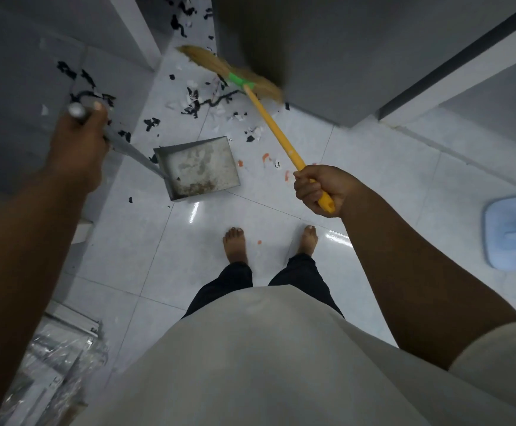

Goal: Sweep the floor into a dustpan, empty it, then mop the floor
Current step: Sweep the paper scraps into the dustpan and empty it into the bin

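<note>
glossy tiled floor (146,247); stained metal dustpan (200,167)

One broom (276,130), one dustpan (201,167), one mop head (510,232), two bare feet (235,245)

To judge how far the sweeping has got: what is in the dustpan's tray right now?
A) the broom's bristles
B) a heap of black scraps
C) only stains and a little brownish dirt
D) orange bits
C: the dustpan shows just stains and a brownish smear, while the scraps lie on the floor beyond it, near the broom.
</note>
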A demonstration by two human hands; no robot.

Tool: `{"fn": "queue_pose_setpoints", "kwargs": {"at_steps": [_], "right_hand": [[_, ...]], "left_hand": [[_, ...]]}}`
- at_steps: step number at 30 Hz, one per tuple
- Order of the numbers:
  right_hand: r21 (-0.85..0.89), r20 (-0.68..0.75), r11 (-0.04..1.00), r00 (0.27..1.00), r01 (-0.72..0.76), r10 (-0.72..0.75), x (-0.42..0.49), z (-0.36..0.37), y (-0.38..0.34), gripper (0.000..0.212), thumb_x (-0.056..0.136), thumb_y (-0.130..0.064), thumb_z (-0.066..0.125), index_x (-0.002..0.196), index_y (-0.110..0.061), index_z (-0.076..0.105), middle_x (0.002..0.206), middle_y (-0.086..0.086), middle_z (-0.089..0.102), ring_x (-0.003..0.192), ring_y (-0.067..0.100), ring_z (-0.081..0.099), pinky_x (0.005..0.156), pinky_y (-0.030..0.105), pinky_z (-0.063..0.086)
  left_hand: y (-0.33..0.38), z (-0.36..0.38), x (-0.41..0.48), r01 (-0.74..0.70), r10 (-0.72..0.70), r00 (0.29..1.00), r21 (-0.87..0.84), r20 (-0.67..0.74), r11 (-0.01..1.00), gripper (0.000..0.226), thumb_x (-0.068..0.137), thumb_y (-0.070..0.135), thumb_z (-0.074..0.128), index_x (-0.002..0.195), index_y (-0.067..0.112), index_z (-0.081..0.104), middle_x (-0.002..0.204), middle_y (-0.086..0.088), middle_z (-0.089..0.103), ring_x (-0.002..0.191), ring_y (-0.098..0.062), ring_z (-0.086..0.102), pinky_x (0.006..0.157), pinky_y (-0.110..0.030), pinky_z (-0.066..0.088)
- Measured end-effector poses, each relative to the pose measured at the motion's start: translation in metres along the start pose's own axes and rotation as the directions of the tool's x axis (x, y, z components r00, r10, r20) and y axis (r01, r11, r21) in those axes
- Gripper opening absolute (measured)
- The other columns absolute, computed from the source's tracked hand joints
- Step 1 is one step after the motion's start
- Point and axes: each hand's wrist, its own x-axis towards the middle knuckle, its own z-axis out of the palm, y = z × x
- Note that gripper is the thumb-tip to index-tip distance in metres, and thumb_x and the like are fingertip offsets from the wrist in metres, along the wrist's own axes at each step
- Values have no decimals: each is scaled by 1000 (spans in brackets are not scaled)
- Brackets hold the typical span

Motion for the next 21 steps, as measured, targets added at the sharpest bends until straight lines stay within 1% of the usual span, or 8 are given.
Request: {"fn": "queue_pose_setpoints", "kwargs": {"at_steps": [2,7,8,11,12,16,19,21], "right_hand": [[1,-16,1000,1000,23,-23,-2,2,1,25,97,-16,46,73,-15,40,51,-4,40,34,2,34,29,12,27],[39,-81,998,996,49,-46,2,-1,5,34,98,-35,47,71,-14,43,52,-5,37,33,3,31,28,13,24],[46,-96,998,994,52,-47,2,-4,5,37,99,-38,45,71,-14,43,52,-5,37,34,3,30,28,13,23],[35,-129,998,990,61,-56,1,-16,-2,41,101,-42,39,73,-14,44,52,-5,36,34,3,30,29,14,22],[24,-139,998,989,61,-57,-1,-21,-7,41,102,-42,38,73,-14,43,52,-5,36,34,3,30,29,14,22],[-20,-176,997,981,77,-80,-5,-42,-31,41,102,-42,35,73,-13,44,52,-5,36,34,3,30,30,15,23],[-56,-207,997,976,57,-68,2,-51,-46,41,102,-40,36,72,-14,43,53,-5,37,34,3,31,30,15,25],[-71,-243,997,969,34,-50,17,-51,-49,39,102,-39,36,72,-14,42,52,-4,37,34,4,31,30,15,25]], "left_hand": [[2,0,0,-2,2,1000,31,7,1000,21,98,47,55,92,27,59,81,10,56,76,-4,56,70,-21,47],[2,2,0,-11,10,1000,60,15,998,25,100,46,52,105,22,56,81,10,54,74,-3,53,69,-20,45],[2,3,0,-8,7,1000,41,11,999,26,100,46,52,107,21,57,85,9,56,78,-5,56,72,-20,47],[1,5,-1,12,-12,1000,-11,5,1000,29,99,46,55,112,21,60,105,4,63,102,-11,63,94,-26,53],[0,6,-1,19,-19,1000,-31,-1,999,28,99,45,55,112,21,60,106,4,63,105,-10,64,98,-27,53],[-2,12,-7,28,-30,999,-100,-16,995,16,100,41,55,98,26,61,94,11,64,94,-2,66,97,-27,55],[-3,14,-17,32,-34,999,-118,-19,992,20,102,39,52,87,27,58,82,14,62,79,2,63,88,-20,54],[-4,13,-22,33,-36,999,-139,-17,990,23,104,37,49,84,26,55,81,12,58,77,2,60,87,-18,52]]}}
